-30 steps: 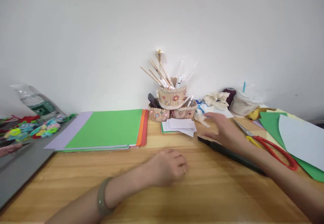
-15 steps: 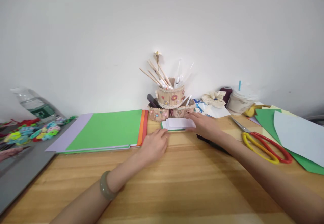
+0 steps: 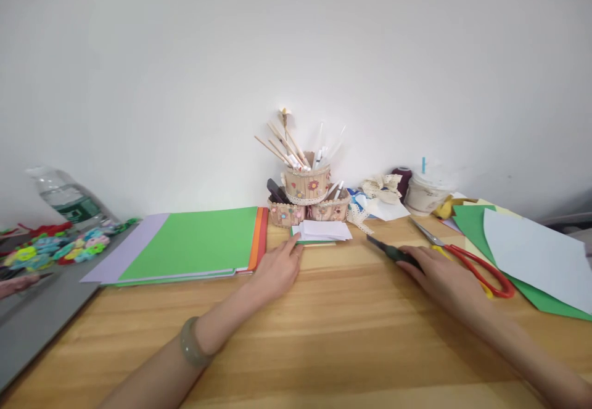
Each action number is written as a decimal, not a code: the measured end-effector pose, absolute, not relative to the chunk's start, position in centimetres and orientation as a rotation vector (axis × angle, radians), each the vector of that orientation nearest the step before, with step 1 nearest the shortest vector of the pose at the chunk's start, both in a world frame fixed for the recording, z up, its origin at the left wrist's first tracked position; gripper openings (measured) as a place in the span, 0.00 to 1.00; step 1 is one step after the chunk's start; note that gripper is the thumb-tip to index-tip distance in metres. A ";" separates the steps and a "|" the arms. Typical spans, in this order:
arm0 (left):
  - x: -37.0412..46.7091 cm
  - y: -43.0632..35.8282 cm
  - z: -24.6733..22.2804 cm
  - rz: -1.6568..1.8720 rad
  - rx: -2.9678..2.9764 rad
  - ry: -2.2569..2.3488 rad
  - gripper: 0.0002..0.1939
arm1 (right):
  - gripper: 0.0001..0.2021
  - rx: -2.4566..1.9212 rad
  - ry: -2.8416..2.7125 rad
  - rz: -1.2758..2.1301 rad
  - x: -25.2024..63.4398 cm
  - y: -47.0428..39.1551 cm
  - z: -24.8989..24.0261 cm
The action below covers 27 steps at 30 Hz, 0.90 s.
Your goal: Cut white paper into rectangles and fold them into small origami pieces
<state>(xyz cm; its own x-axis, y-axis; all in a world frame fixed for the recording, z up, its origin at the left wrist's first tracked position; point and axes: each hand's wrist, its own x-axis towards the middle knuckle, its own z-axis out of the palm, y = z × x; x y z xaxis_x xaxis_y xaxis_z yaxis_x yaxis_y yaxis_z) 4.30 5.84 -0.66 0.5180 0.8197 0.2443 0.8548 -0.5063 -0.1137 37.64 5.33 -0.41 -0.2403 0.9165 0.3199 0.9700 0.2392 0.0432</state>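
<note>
My left hand (image 3: 278,268) lies palm down on the table with its fingers extended. Its index fingertip meets the near left edge of a small pile of white paper pieces (image 3: 325,231), which has a green piece beneath. My right hand (image 3: 439,270) is closed around the handle of a long, slim dark tool (image 3: 393,252). The tool's narrow tip points left toward the paper pile; its exact kind is unclear. Just beyond my right hand are scissors (image 3: 476,261) with red and yellow handles, partly covered by the hand.
Coloured paper sheets (image 3: 194,242) are stacked at left, more sheets (image 3: 531,255) at right. Decorated baskets (image 3: 306,182) with sticks and pens stand by the wall, near a lidded cup (image 3: 428,193). A bottle (image 3: 69,199) and another person's hand (image 3: 18,285) are far left.
My right hand has moved from the paper pile rightward and back, onto the dark tool. My left index finger now reaches the pile's edge. The view has shifted slightly.
</note>
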 end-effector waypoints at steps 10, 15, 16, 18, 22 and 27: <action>4.6 5.6 -1.3 -0.193 -2.542 -1.404 0.17 | 0.16 -1.400 -2.485 -0.520 31.5 9.7 0.2; 5.2 5.5 -1.4 -0.121 -2.503 -1.445 0.17 | 0.18 -1.068 -2.641 -0.431 28.3 12.3 -0.9; 5.3 5.5 -1.4 -0.099 -2.499 -1.442 0.17 | 0.18 -1.021 -2.651 -0.413 28.3 12.5 -1.1; 5.5 5.5 -1.3 -0.065 -2.488 -1.440 0.18 | 0.18 -0.959 -2.651 -0.390 28.5 12.5 -1.5; 5.4 5.4 -1.2 -0.059 -2.485 -1.455 0.19 | 0.15 -0.926 -2.628 -0.375 28.8 12.1 -2.0; 5.1 5.2 -1.8 -0.119 -2.534 -1.449 0.20 | 0.14 -0.965 -2.633 -0.313 28.7 11.5 -2.0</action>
